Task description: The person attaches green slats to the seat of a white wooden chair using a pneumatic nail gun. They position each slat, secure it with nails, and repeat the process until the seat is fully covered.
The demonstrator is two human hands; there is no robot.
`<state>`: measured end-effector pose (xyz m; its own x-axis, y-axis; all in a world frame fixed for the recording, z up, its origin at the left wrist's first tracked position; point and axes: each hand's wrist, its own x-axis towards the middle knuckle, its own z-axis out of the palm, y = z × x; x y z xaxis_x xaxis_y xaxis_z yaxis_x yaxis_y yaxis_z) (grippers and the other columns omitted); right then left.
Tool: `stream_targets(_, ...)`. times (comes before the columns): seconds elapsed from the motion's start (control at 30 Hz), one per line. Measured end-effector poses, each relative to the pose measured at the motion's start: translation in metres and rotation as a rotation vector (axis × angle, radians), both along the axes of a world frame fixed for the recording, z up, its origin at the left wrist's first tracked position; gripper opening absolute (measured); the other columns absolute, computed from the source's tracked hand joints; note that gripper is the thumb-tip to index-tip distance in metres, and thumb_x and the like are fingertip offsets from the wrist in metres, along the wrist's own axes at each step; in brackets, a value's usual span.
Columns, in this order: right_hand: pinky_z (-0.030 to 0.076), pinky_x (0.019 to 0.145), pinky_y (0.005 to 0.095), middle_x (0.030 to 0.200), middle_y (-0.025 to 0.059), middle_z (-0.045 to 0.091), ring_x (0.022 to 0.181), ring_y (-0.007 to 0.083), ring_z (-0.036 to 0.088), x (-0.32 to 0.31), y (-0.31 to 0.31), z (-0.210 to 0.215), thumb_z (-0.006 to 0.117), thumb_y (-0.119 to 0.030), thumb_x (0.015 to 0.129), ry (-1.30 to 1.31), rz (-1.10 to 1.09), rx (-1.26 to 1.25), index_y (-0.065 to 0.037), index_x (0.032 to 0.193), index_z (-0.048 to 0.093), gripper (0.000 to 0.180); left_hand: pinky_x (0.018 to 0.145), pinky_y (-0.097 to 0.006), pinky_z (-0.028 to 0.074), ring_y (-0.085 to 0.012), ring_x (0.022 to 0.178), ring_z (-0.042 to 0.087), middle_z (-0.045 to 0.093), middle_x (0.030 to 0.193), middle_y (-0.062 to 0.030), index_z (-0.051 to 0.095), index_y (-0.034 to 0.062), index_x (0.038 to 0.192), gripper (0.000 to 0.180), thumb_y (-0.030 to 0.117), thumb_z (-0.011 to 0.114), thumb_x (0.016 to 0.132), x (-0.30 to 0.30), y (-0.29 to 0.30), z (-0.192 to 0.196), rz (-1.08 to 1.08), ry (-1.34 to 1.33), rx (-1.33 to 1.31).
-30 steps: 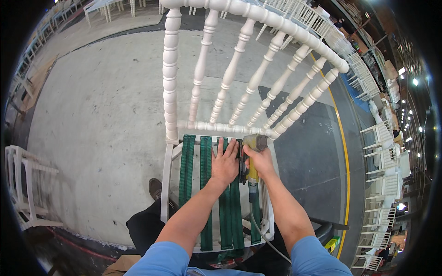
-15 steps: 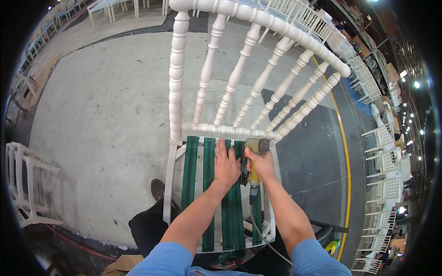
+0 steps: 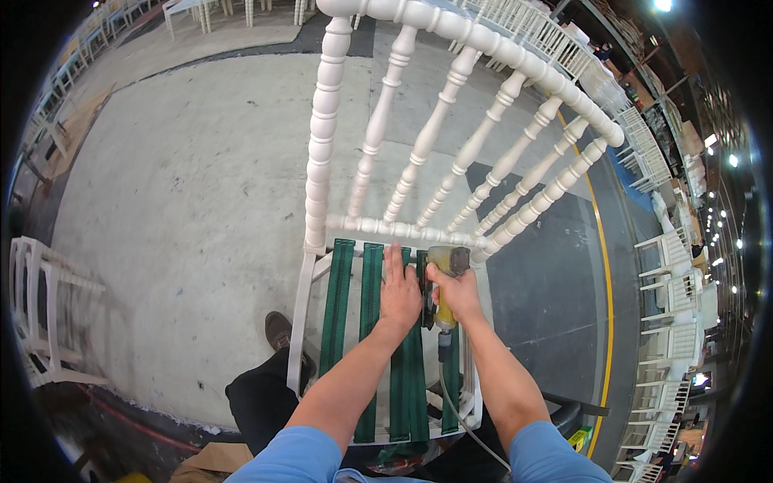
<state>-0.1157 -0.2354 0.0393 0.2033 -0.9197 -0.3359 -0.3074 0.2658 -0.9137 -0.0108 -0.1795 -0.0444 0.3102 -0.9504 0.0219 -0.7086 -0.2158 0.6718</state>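
In front of me stands a white chair frame with a tall back of turned spindles. Green webbing straps run from front to back across its seat opening. My left hand lies flat, fingers stretched out, on a strap close to the rear seat rail. My right hand is wrapped round a yellow pneumatic stapler, whose nose is down by the rear rail over a strap at the right. A grey air hose trails from the stapler's handle toward me.
Another white chair stands on the floor at the left. Rows of white chairs line the far right, beyond a yellow floor line. My shoe is beside the seat's left side; cardboard lies at the lower left.
The view has shifted a little, so the chair sits slightly lower and further right. Both hands stay at the rear rail, the right one still holding the stapler.
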Motion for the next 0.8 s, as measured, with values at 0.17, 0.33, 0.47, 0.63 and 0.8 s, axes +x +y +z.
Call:
stream_targets(0.17, 0.046, 0.044, 0.0305, 0.085, 0.0077, 0.070, 0.051, 0.0139, 0.058, 0.004, 0.000, 0.001, 0.081, -0.021, 0.096, 0.053, -0.050, 0.053, 0.001, 0.103, 0.072, 0.024, 0.117, -0.061, 0.045, -0.0463, 0.164, 0.014, 0.015, 0.175, -0.0239, 0.061, -0.0053, 0.118, 0.025, 0.014, 0.055, 0.103, 0.001, 0.001, 0.001, 0.030, 0.016, -0.073)
stream_targets(0.33, 0.046, 0.044, 0.0309, 0.081, 0.0067, 0.069, 0.050, 0.0137, 0.058, 0.004, 0.004, 0.003, 0.081, -0.022, 0.095, -0.013, 0.002, 0.011, 0.001, 0.099, 0.072, 0.025, 0.117, -0.061, 0.045, -0.0468, 0.163, 0.015, 0.015, 0.175, -0.0239, 0.061, -0.0057, 0.118, 0.025, 0.014, 0.056, 0.103, 0.002, 0.002, 0.000, 0.033, -0.004, -0.111)
stream_targets(0.47, 0.047, 0.044, 0.0314, 0.080, 0.0062, 0.069, 0.051, 0.0134, 0.059, 0.003, 0.003, 0.005, 0.082, -0.023, 0.095, 0.070, -0.045, 0.056, 0.001, 0.098, 0.072, 0.026, 0.118, -0.060, 0.044, -0.0471, 0.163, 0.015, 0.015, 0.175, -0.0246, 0.061, -0.0062, 0.117, 0.024, 0.013, 0.055, 0.103, 0.002, 0.001, 0.000, 0.029, 0.015, -0.115)
stream_targets(0.63, 0.047, 0.045, 0.0315, 0.082, 0.0060, 0.069, 0.051, 0.0143, 0.059, -0.004, 0.003, 0.007, 0.081, -0.022, 0.095, 0.039, -0.024, 0.066, 0.000, 0.100, 0.073, 0.024, 0.118, -0.060, 0.044, -0.0480, 0.163, 0.015, 0.016, 0.174, -0.0257, 0.061, -0.0067, 0.117, 0.023, 0.011, 0.058, 0.102, 0.001, 0.003, -0.003, 0.042, -0.013, -0.159)
stream_targets(0.8, 0.046, 0.045, 0.0316, 0.082, 0.0056, 0.069, 0.051, 0.0146, 0.058, -0.010, -0.001, 0.008, 0.080, -0.024, 0.095, 0.042, -0.039, 0.046, -0.001, 0.100, 0.073, 0.024, 0.121, -0.061, 0.039, -0.0504, 0.161, 0.017, 0.018, 0.173, -0.0268, 0.062, -0.0065, 0.116, 0.025, 0.012, 0.066, 0.099, 0.000, -0.001, -0.002, 0.032, 0.019, -0.122)
